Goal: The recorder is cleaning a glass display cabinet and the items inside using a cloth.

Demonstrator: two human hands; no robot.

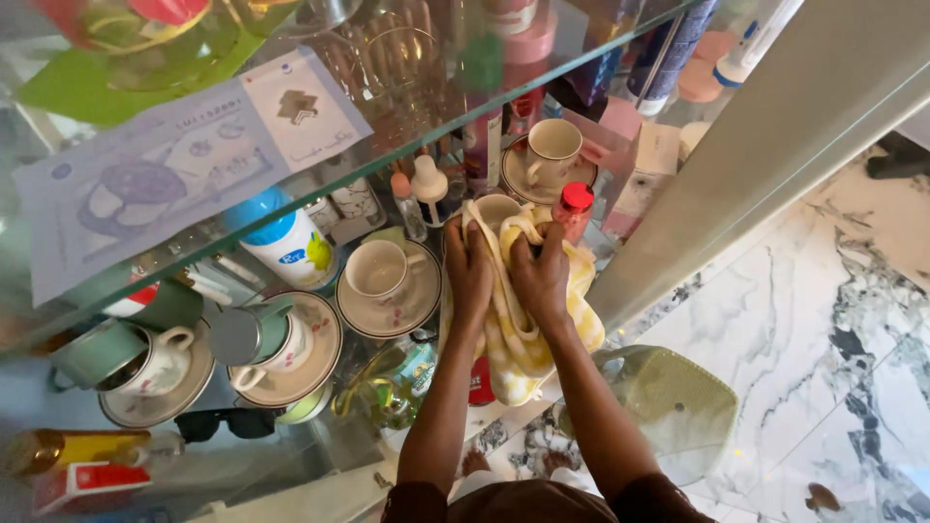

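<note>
Both my hands press a yellow-and-white checked cloth [513, 334] against a glass shelf. My left hand [468, 266] grips the cloth's left fold, and my right hand [540, 276] bunches its upper part. A cream cup [495, 207] pokes out just beyond the cloth, partly wrapped by it. A small bottle with a red cap [575, 207] stands right beside my right hand's fingers.
On the shelf stand a cup on a saucer [387, 281], a further cup and saucer [549, 153], two green-lidded cups on saucers [266, 344], a white bottle with blue cap [286, 242] and small bottles. A banknote [184, 160] lies on the upper glass shelf. A metal frame post [765, 155] and marble floor [833, 320] are at right.
</note>
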